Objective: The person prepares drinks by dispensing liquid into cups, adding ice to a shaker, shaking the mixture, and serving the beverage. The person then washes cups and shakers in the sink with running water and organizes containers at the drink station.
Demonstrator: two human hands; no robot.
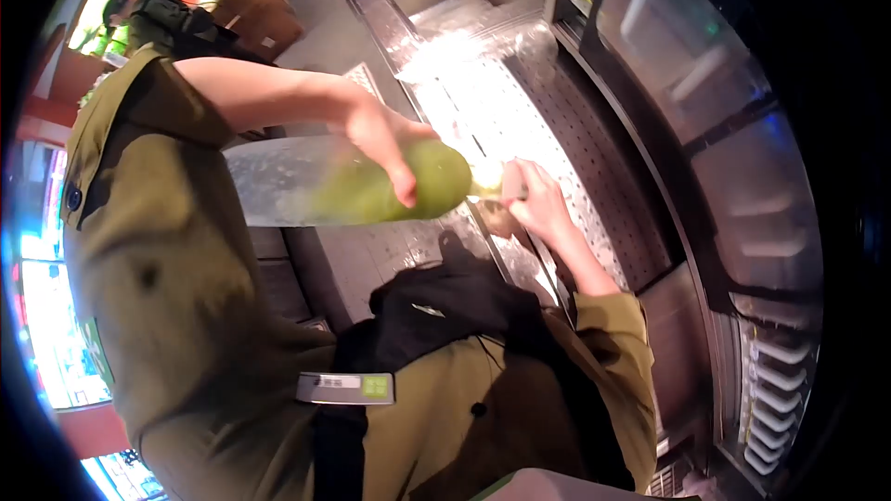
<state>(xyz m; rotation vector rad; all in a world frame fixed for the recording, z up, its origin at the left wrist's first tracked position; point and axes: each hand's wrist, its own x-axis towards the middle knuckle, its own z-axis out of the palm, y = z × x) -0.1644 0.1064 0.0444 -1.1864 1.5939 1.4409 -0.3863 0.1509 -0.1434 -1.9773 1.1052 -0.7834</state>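
My left hand (394, 153) is wrapped around a long clear container (278, 181) with green contents, which lies sideways across the view. The green part is at its right end, under my fingers; motion blurs it, so I cannot tell whether it is a bottle, a jug or a bag. Just past that end, my right hand (538, 199) is closed with its fingertips together on something small that I cannot make out. Bright glare and a yellowish patch lie between the two hands. Both are above a metal counter.
A perforated metal drain tray (566, 130) runs along the counter, with a sink (445, 5) at the far end. On the right stands a shelf rack with pale trays (780, 390). Cardboard boxes (255, 9) and a dark bag (167, 19) are at the upper left.
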